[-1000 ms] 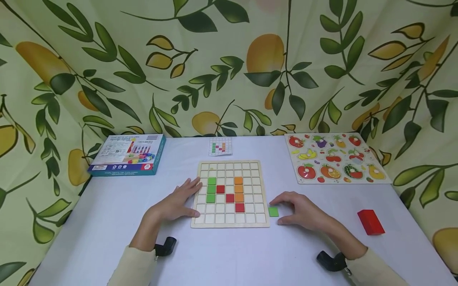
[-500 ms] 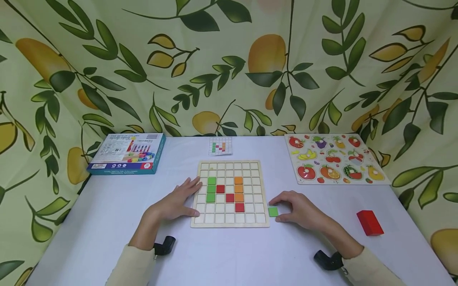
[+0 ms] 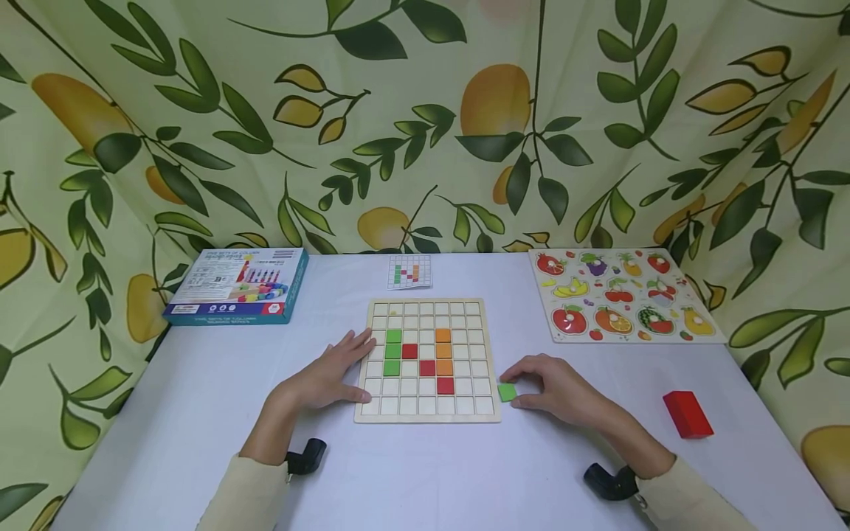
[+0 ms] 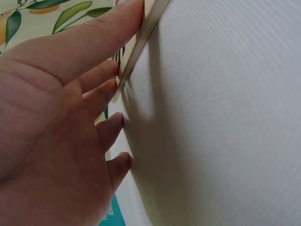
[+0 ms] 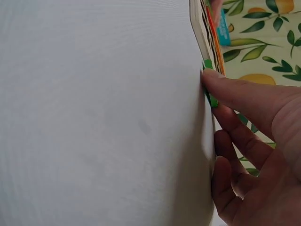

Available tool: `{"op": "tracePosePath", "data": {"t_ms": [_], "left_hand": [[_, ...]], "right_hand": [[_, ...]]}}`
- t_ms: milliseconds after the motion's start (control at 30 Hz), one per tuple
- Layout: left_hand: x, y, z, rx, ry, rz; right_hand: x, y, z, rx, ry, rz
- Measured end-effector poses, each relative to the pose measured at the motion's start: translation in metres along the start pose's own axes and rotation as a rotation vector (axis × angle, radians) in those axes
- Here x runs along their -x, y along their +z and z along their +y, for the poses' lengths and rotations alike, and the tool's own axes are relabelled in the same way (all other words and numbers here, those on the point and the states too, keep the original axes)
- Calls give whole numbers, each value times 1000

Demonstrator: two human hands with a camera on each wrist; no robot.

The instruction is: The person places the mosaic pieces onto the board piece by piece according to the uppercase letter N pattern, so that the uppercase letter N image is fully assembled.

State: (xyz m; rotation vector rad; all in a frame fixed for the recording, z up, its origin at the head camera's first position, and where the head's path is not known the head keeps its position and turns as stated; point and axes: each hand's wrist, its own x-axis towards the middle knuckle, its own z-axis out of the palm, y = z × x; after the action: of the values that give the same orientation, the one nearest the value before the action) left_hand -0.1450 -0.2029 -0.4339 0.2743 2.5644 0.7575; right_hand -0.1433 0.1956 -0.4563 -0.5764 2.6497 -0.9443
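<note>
A wooden grid board (image 3: pixel 427 420) lies mid-table. Green tiles (image 3: pixel 392 352), red tiles (image 3: pixel 409 352) and orange tiles (image 3: pixel 443 346) fill some of its cells. My left hand (image 3: pixel 325 380) rests along the board's left edge, its fingers spread and thumb near the lower corner. Just off the right edge, my right hand (image 3: pixel 561 389) pinches a loose green square tile (image 3: pixel 507 391) between thumb and forefinger. The tile looks tilted. From the right wrist view, the thumb covers the middle of this tile (image 5: pixel 214 100), and the other fingers curl below it.
Behind the board lies a small pattern card (image 3: pixel 408 273) with coloured squares. A boxed toy set (image 3: pixel 235 287) sits at the back left, and a fruit puzzle board (image 3: pixel 627 304) at the back right. Right of my right hand is a red block (image 3: pixel 688 414).
My right thumb and forefinger have closed on the green tile, which lay flat before and is now tilted. My left hand has stayed at the board's edge.
</note>
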Motion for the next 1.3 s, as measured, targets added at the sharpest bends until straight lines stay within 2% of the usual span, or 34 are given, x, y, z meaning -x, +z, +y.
{"op": "tracePosePath", "data": {"t_ms": [200, 467, 700, 900, 1300], "left_hand": [[0, 1, -2, 3, 10, 7], [-1, -1, -3, 2, -3, -5], [1, -3, -3, 9, 8, -26], [0, -5, -2, 12, 30, -29], [-3, -5, -5, -24, 16, -53]], "right_hand": [[-4, -12, -2, -26, -10, -22], [-17, -25, -10, -83, -83, -49], [-29, -15, -23, -170, -115, -114], [-45, -3, -39, -202, -154, -130], [-85, 13, -79, -169, -205, -128]]}}
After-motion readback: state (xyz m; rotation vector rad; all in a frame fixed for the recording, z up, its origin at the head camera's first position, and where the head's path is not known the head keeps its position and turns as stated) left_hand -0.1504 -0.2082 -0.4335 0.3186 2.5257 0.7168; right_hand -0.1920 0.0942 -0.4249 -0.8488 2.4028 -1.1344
